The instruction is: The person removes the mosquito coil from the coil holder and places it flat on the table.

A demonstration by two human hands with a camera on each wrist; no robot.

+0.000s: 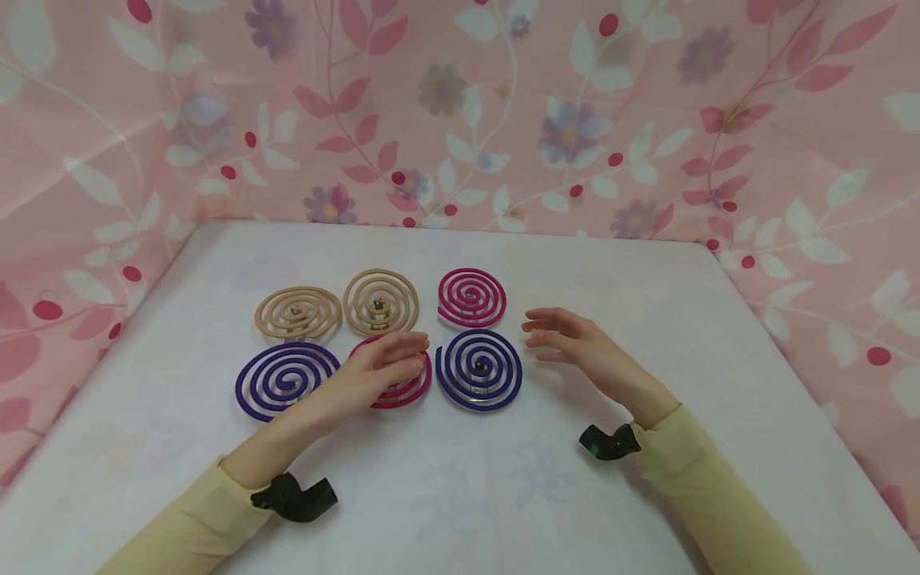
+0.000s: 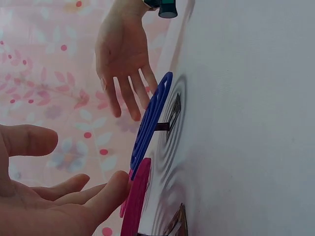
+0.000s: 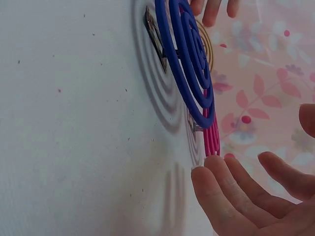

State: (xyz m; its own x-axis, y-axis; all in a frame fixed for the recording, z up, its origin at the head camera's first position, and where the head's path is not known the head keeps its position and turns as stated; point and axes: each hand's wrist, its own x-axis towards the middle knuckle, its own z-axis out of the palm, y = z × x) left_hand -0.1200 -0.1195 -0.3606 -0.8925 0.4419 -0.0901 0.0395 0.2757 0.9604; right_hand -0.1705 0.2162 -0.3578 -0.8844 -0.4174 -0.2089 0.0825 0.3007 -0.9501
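Mosquito coils on small metal stands lie on a white-covered table. My left hand [image 1: 377, 369] hovers, fingers extended, over the front-middle pink coil [image 1: 424, 383] and hides part of it. In the left wrist view a fingertip is close to a pink coil [image 2: 138, 196]; I cannot tell whether they touch. Right of it sits a blue coil [image 1: 509, 369], held above the cloth by its stand. My right hand [image 1: 575, 343] is raised to the right of that blue coil, apart from it, fingers loosely extended and holding nothing. Behind the blue coil is another pink coil [image 1: 470, 297].
Two tan coils, one at the far left [image 1: 262, 313] and one beside it [image 1: 411, 303], sit in the back row. A second blue coil [image 1: 247, 389] lies front left, partly behind my left wrist. Pink floral cloth [image 1: 460, 120] walls the table's back and sides.
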